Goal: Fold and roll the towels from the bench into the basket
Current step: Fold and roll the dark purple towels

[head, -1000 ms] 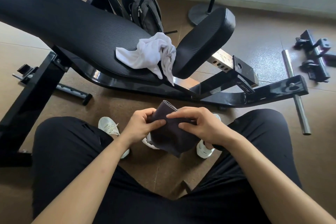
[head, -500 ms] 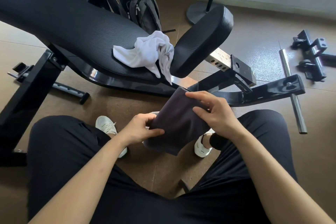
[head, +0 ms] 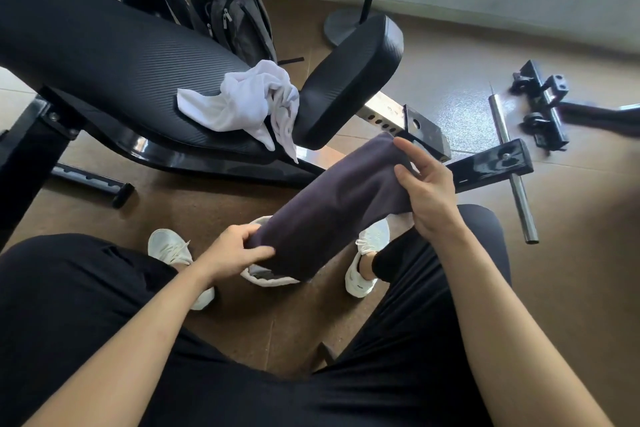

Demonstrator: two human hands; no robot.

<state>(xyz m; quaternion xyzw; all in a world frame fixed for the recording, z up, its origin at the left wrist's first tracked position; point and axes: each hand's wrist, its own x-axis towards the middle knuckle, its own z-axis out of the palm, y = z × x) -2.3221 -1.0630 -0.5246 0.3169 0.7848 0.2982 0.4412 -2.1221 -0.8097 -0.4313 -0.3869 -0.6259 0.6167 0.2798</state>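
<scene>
Dark towel [head: 332, 208] stretched longer than a second ago, left hand [head: 230, 253] pinching near end, right hand [head: 427, 191] gripping far end, white towel [head: 242, 104] crumpled on bench [head: 104, 55]

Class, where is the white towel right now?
The white towel lies crumpled left of centre in the head view, on the bench pad, beside the tilted seat pad.

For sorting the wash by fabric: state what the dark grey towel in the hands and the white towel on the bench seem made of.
Dark grey towel: probably microfibre or a fine knit, matt; its surface looks smooth, no loops visible, and it sags softly. White towel: thin cloth, perhaps cotton, matt; it lies crumpled in fine creases on the bench pad. Exact fibre cannot be told.
</scene>
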